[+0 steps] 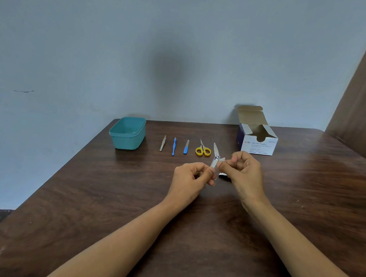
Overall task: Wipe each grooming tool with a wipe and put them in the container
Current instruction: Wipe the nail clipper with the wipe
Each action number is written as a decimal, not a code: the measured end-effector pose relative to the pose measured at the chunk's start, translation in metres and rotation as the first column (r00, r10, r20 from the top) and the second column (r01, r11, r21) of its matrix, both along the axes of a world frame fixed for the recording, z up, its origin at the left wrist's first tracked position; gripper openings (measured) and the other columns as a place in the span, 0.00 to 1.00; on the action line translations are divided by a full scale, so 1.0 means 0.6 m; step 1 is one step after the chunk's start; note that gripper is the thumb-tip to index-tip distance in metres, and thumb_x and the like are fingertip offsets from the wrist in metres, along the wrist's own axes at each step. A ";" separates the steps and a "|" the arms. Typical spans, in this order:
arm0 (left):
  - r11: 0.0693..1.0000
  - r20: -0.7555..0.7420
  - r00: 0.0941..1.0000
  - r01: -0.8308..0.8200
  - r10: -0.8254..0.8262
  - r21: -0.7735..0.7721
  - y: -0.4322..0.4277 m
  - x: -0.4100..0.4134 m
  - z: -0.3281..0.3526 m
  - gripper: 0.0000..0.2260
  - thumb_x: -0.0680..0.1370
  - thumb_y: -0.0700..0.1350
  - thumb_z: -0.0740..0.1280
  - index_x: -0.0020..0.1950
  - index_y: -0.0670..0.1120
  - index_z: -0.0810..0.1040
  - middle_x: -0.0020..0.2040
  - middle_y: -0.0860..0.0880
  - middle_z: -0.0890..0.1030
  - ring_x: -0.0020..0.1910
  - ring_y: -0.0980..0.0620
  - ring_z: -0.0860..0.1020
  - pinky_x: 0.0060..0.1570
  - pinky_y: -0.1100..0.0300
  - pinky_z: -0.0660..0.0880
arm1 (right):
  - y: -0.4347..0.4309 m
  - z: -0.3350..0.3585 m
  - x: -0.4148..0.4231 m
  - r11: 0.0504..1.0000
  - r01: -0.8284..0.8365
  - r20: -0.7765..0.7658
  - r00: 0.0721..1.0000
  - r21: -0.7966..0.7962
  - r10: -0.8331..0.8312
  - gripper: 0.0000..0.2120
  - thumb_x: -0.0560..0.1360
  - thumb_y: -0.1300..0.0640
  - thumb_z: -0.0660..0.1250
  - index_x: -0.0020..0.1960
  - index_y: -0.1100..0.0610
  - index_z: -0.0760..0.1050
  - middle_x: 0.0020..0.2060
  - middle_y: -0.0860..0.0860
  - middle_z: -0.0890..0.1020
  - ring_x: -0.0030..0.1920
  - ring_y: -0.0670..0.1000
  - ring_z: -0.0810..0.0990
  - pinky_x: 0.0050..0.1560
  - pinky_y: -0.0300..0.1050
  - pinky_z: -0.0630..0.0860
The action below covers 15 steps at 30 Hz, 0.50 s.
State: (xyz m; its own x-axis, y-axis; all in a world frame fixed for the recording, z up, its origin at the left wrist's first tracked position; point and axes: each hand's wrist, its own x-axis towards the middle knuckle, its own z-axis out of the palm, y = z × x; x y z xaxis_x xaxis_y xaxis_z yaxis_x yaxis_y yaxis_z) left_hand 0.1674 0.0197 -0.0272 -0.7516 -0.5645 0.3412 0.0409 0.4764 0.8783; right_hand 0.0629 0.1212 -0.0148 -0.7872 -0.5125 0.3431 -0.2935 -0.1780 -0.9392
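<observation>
Surface: dark brown wood-grain table, set against a pale blue-grey wall; brown panel at right.
Far left: teal plastic container.
Row beside it: steel tweezers, blue cuticle pusher, blue-handled nail file, yellow-handled scissors.
Far right: open white cardboard swab box.
Above centre: left hand pinches silver metal nail clipper, lever raised; right hand pinches small white wipe against it.
</observation>
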 end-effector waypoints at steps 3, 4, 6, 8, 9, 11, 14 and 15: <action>1.000 0.003 1.000 -0.019 0.019 -0.022 -0.002 0.000 -0.001 0.10 0.79 0.47 0.66 0.41 0.47 0.83 0.34 0.51 0.84 0.34 0.48 0.79 0.37 0.58 0.76 | 0.001 0.004 0.006 0.998 -0.064 0.026 0.998 -0.010 0.064 0.14 0.69 0.69 0.73 0.40 0.58 0.69 0.33 0.61 0.82 0.31 0.45 0.80 0.31 0.35 0.73; 0.999 0.004 1.000 -0.018 0.018 -0.027 -0.002 0.000 -0.001 0.09 0.79 0.46 0.66 0.42 0.47 0.83 0.34 0.51 0.84 0.34 0.49 0.79 0.37 0.58 0.76 | 0.001 0.005 0.006 0.997 -0.076 0.041 0.996 -0.013 0.077 0.13 0.69 0.69 0.73 0.40 0.58 0.69 0.33 0.61 0.82 0.30 0.45 0.80 0.30 0.34 0.72; 0.999 0.004 1.000 -0.013 0.013 -0.030 -0.001 0.001 0.000 0.09 0.79 0.45 0.66 0.41 0.47 0.83 0.33 0.51 0.84 0.32 0.56 0.78 0.36 0.63 0.74 | 0.003 0.009 0.007 0.996 -0.088 0.099 0.991 -0.034 0.091 0.13 0.68 0.70 0.73 0.42 0.59 0.69 0.32 0.58 0.83 0.30 0.44 0.80 0.28 0.33 0.72; 0.999 0.009 1.000 -0.005 0.006 -0.053 0.001 0.002 0.002 0.10 0.79 0.44 0.66 0.41 0.45 0.83 0.33 0.51 0.83 0.30 0.61 0.76 0.34 0.68 0.71 | 0.003 0.010 0.004 0.995 -0.078 0.182 0.979 -0.066 0.089 0.15 0.68 0.70 0.73 0.41 0.57 0.69 0.32 0.54 0.84 0.31 0.44 0.81 0.28 0.33 0.71; 0.997 0.014 1.000 0.000 0.001 -0.071 0.003 0.003 0.004 0.10 0.79 0.44 0.66 0.41 0.44 0.83 0.33 0.51 0.83 0.29 0.62 0.75 0.33 0.71 0.69 | 0.003 0.010 0.002 0.994 -0.071 0.230 0.969 -0.086 0.089 0.15 0.67 0.69 0.73 0.40 0.56 0.69 0.32 0.53 0.84 0.31 0.45 0.82 0.28 0.34 0.71; 0.994 0.019 1.000 0.014 -0.012 -0.105 0.006 0.005 0.006 0.10 0.79 0.43 0.65 0.41 0.43 0.83 0.33 0.51 0.83 0.27 0.63 0.74 0.32 0.73 0.67 | 0.003 0.010 -0.001 0.991 -0.069 0.304 0.947 -0.117 0.102 0.15 0.67 0.68 0.74 0.39 0.55 0.69 0.32 0.52 0.85 0.32 0.46 0.82 0.28 0.34 0.70; 0.991 0.012 1.000 0.016 -0.015 -0.136 0.008 0.007 0.008 0.10 0.79 0.43 0.65 0.41 0.43 0.82 0.33 0.52 0.82 0.28 0.63 0.74 0.32 0.74 0.66 | 0.005 0.010 -0.002 0.990 -0.106 0.330 0.935 -0.087 0.129 0.14 0.66 0.66 0.74 0.39 0.55 0.69 0.34 0.53 0.85 0.33 0.46 0.82 0.27 0.34 0.70; 0.990 0.009 1.000 0.013 -0.012 -0.143 0.008 0.008 0.008 0.10 0.79 0.43 0.65 0.41 0.44 0.82 0.33 0.52 0.82 0.28 0.64 0.74 0.32 0.75 0.66 | 0.005 0.011 -0.001 0.990 -0.125 0.330 0.934 -0.063 0.139 0.14 0.66 0.66 0.74 0.40 0.56 0.70 0.34 0.54 0.84 0.33 0.46 0.81 0.27 0.33 0.71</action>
